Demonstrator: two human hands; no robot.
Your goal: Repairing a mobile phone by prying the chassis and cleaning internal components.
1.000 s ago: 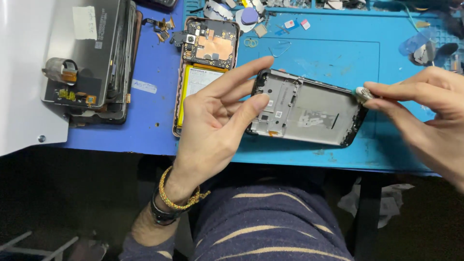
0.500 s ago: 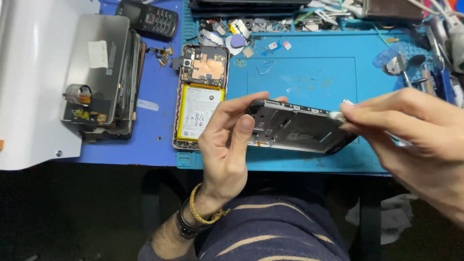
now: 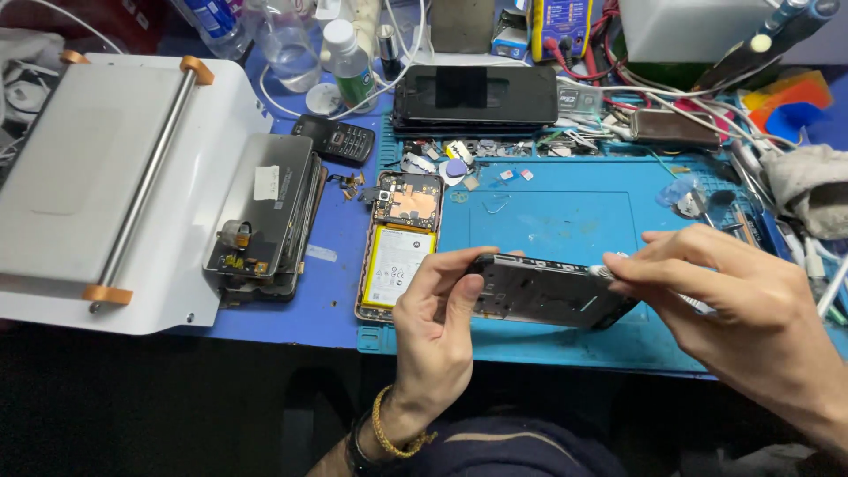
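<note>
Worktop: blue repair mat (image 3: 565, 221), cluttered.
Left hand (image 3: 437, 340): gripping the phone frame (image 3: 539, 291).
Right hand (image 3: 738, 305): pinching a small tool (image 3: 602, 272) at the frame's edge.

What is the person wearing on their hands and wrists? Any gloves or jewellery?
No gloves: both hands are bare. The left hand has a gold beaded bracelet on its wrist, with a dark band, possibly a watch, just behind it. The right hand shows no rings or wristwear in view. No sleeves reach either wrist.

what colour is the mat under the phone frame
Light blue mat, clearest in the head view, beneath the phone frame.
</note>
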